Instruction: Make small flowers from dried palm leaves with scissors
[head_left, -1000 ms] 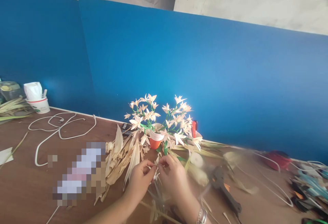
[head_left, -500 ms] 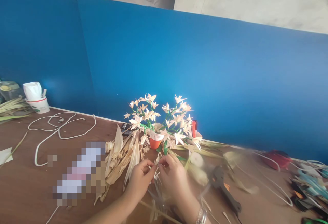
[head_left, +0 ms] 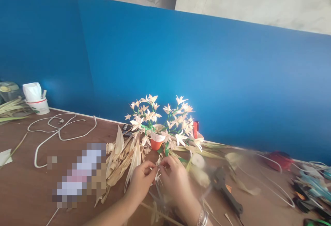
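My left hand (head_left: pixel 141 178) and my right hand (head_left: pixel 176 177) meet near the front middle of the table, thumbs and forefingers pinched close together. Between the fingertips is a small pale piece of corn husk (head_left: pixel 158 164), mostly covered by the fingers, so its exact shape cannot be made out. Just beyond the hands stands an orange-and-white paper cup (head_left: pixel 157 142) with husk flowers (head_left: pixel 150 115) on green stems spreading out of it to both sides. Dried corn husks (head_left: pixel 126 160) lie heaped to the left of my left hand.
A black glue gun (head_left: pixel 227 191) lies right of my right hand, near a white roll (head_left: pixel 198 161). White cables (head_left: pixel 49 134) loop across the left of the brown table (head_left: pixel 23 184). A white tub (head_left: pixel 38 106) stands by the blue partition (head_left: pixel 181 60); scissors and other items (head_left: pixel 307 195) clutter the far right.
Both hands keep almost the same place and pinch. The view has shifted very slightly; nothing on the table has visibly moved.
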Demonstrator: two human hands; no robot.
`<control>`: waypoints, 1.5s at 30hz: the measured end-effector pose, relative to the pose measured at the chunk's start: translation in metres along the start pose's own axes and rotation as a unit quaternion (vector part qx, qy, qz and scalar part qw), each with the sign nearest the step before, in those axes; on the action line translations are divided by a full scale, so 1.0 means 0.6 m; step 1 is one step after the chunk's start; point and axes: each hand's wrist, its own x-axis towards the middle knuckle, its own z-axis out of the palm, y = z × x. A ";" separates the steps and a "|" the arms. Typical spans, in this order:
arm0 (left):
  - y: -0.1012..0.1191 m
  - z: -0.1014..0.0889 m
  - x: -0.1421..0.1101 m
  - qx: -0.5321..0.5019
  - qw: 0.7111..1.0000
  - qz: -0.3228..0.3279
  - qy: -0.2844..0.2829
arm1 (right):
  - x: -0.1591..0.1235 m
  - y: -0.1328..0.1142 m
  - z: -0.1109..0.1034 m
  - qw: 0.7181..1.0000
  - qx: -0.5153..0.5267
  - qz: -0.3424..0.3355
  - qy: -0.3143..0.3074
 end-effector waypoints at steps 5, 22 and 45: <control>0.000 0.000 0.000 -0.001 1.000 -0.001 0.002 | 0.000 0.000 -0.001 1.000 0.007 -0.003 0.002; 0.005 0.001 -0.003 -0.004 1.000 -0.005 0.007 | 0.000 -0.002 -0.003 1.000 -0.007 -0.009 0.005; 0.046 -0.006 -0.007 -0.098 0.994 -0.050 0.017 | 0.021 0.007 -0.108 0.989 -0.042 0.085 -0.113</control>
